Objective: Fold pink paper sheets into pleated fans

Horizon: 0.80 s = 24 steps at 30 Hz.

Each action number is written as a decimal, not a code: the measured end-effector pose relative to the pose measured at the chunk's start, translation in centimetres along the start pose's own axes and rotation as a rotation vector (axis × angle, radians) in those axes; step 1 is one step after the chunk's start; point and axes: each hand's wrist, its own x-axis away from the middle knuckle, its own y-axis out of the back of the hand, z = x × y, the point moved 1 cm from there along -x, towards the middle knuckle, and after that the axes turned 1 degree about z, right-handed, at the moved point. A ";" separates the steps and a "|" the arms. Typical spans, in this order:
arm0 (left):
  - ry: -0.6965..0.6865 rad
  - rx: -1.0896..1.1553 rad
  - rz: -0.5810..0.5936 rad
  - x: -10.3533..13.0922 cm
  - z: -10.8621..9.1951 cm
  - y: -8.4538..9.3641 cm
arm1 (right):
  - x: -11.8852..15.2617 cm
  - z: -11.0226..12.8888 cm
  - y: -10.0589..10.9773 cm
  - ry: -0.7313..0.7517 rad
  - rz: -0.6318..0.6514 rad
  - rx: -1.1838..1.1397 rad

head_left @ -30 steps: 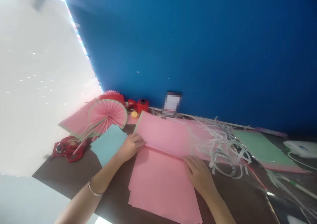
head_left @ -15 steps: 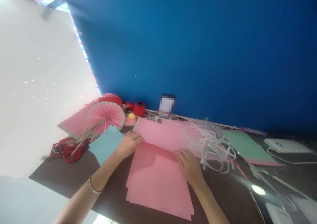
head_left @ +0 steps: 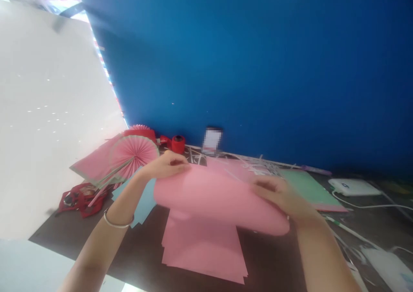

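A curved pink sheet (head_left: 213, 193) is raised between my two hands, bowed along its lower edge. My left hand (head_left: 166, 164) pinches its upper left edge, and a silver bangle circles that wrist. At the sheet's right end, my right hand (head_left: 274, 193) grips the upper edge, its fingers a little blurred. Beneath the raised sheet lies a stack of pink paper (head_left: 204, 253) on the dark table (head_left: 267, 257). Light blue paper (head_left: 143, 201) lies partly under my left forearm.
Pleated pink fans (head_left: 135, 152), a red tape roll (head_left: 178, 144) and a red tangled item (head_left: 84, 199) sit at the left and back. White strips (head_left: 261, 165), green paper (head_left: 306, 186) and a white device (head_left: 355, 186) with a cable lie at the right. A blue wall (head_left: 245, 68) rises behind.
Both hands have moved upward, my right hand also rightward. A pink sheet is now lifted and curved above the stack, where before both hands rested at the paper's upper edge.
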 end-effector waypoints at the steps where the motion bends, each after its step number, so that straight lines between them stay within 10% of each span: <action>1: 0.005 0.076 0.032 -0.7 0.4 0.1 | -0.5 -0.1 0.5 -0.022 0.013 -0.031; 12: -0.050 -0.186 -0.093 -4.8 12.4 -8.3 | -6.7 -10.4 -7.3 0.001 0.068 0.206; 24: -0.043 -0.074 -0.206 -2.9 14.0 -8.9 | -4.8 -12.9 -9.9 0.167 -0.252 0.474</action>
